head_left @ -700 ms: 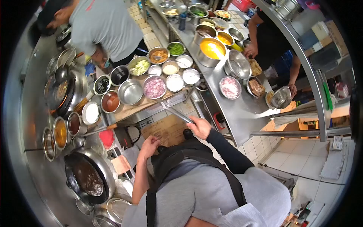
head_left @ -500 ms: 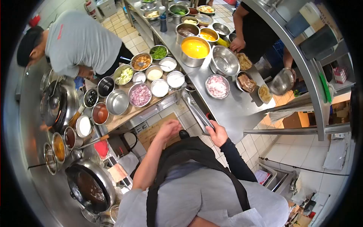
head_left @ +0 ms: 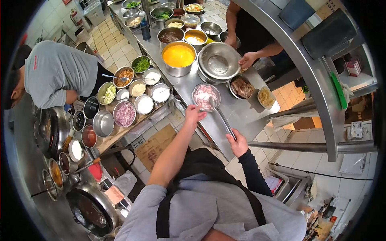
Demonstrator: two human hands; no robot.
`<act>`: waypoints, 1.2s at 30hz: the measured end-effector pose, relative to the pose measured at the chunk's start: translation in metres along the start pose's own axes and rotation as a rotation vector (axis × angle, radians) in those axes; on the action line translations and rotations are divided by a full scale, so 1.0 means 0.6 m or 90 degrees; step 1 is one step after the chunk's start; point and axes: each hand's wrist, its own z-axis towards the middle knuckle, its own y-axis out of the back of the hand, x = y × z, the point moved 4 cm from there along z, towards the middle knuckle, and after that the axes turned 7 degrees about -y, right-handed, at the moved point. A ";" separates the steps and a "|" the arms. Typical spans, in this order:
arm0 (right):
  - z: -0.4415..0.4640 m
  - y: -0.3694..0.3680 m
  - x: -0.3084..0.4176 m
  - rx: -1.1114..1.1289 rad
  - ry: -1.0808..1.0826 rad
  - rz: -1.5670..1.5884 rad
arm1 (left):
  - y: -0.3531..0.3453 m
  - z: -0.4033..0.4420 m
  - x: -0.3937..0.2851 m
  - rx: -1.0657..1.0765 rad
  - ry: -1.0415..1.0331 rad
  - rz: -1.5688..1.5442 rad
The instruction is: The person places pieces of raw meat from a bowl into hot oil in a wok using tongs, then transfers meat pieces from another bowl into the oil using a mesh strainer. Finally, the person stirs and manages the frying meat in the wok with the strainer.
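My right hand (head_left: 238,143) is wrapped round the handle end of metal tongs (head_left: 225,122). Their far end reaches into a steel bowl (head_left: 219,94) on the counter. Inside lies pale pink raw meat (head_left: 202,97) with white powder over part of it. My left hand (head_left: 195,116) is at the near left rim of this bowl, fingers apart and holding nothing; whether they touch the rim I cannot tell. A bowl of browned meat chunks (head_left: 242,87) and a container of pale yellowish pieces (head_left: 265,98) stand to the right.
Across the steel counter (head_left: 251,120), another person's hand (head_left: 248,60) touches a large steel bowl (head_left: 219,60). A pot of orange-yellow liquid (head_left: 178,55) stands left of it. A side shelf holds several ingredient bowls, including chopped purplish onion (head_left: 124,113). Another person (head_left: 60,74) bends at the left; a wok (head_left: 90,209) sits lower left.
The tongs have swung forward into the meat bowl with my right hand. My left hand has moved forward to its rim. The person opposite has brought a large steel bowl over the counter.
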 end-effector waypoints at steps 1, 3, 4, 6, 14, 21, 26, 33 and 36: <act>0.009 -0.005 0.015 0.019 0.017 -0.005 | 0.014 -0.011 -0.008 -0.013 -0.015 0.012; 0.023 -0.019 0.059 0.083 0.042 0.010 | 0.054 -0.057 -0.032 -0.016 -0.045 0.037; 0.030 -0.026 0.082 0.120 0.058 0.005 | 0.078 -0.086 -0.048 -0.022 -0.063 0.047; 0.042 -0.052 0.127 0.206 0.099 -0.005 | 0.146 -0.149 -0.065 -0.049 -0.106 0.067; 0.050 -0.271 0.336 0.544 0.466 -0.112 | 0.467 -0.505 -0.070 -0.416 -0.292 -0.059; -0.182 -0.456 0.613 0.735 0.891 -0.235 | 0.592 -0.860 -0.046 -0.751 -0.576 -0.202; -0.415 -0.525 0.712 0.732 1.220 -0.430 | 0.644 -1.014 0.006 -0.890 -0.697 -0.269; -0.679 -0.604 0.751 0.731 1.478 -0.492 | 0.677 -1.130 0.049 -1.018 -0.725 -0.309; -0.745 -0.632 0.757 0.727 1.535 -0.546 | 0.690 -1.147 0.068 -1.071 -0.714 -0.357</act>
